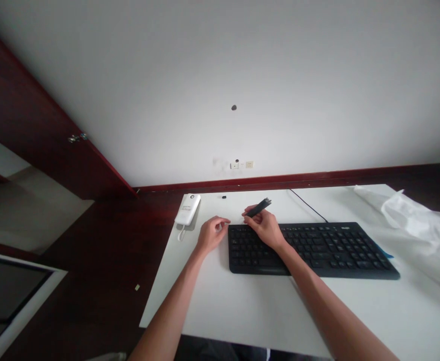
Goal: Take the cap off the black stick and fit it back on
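My right hand is closed around a short, dark, stick-like thing with an uneven far end. Its exact kind is not clear. This hand rests over the upper left part of a black keyboard. Just left of the keyboard's top left corner is my left hand, its thumb and forefinger curled together in a pinch. Whatever may be between those fingertips is too small to make out. A small black piece lies on the white table beyond both hands.
A white power bank with a strap lies at the table's far left. From the keyboard a thin black cable runs over the back edge. Crumpled white plastic wrapping covers the right side. Behind stands a wall with sockets.
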### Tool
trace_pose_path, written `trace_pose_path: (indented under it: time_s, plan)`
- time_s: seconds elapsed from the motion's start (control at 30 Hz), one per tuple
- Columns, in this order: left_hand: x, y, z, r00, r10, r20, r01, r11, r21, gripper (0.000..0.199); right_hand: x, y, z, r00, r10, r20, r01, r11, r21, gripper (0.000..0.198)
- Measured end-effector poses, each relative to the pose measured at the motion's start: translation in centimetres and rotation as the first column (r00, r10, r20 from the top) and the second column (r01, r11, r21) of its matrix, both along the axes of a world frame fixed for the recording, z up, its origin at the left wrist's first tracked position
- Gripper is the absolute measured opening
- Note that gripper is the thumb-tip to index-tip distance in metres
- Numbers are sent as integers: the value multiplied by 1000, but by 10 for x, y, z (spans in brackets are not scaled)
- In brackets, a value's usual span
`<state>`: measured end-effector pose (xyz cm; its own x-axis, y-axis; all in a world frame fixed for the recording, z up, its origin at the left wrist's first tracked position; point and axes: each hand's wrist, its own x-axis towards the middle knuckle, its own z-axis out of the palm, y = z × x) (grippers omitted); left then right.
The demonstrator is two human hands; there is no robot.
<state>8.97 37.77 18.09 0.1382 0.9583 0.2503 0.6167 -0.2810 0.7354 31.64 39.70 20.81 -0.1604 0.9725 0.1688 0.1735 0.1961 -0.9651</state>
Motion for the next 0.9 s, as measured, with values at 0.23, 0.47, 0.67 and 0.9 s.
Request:
trace_pose_path:
  time_s: [0.23, 0.47, 0.67, 0.9]
  plan:
    - [2, -4, 7, 1000, 6, 11, -5, 1000, -23, 30, -6, -5, -3, 965, 230, -126, -236, 971, -36, 36]
    - [-4, -6, 13, 991, -61, 119, 69, 996, -65, 23, -5, -9, 5, 966, 258, -11, -257, 966, 19, 26]
    - [-3, -10, 13, 975, -142, 172, 163, 980, -115, 27, -5, -9, 9, 965, 261, -30, -262, 965, -22, 24]
    - [-4, -10, 13, 980, -134, 150, 164, 964, -207, 30, -7, -10, 9, 955, 291, -63, -294, 954, -55, 25]
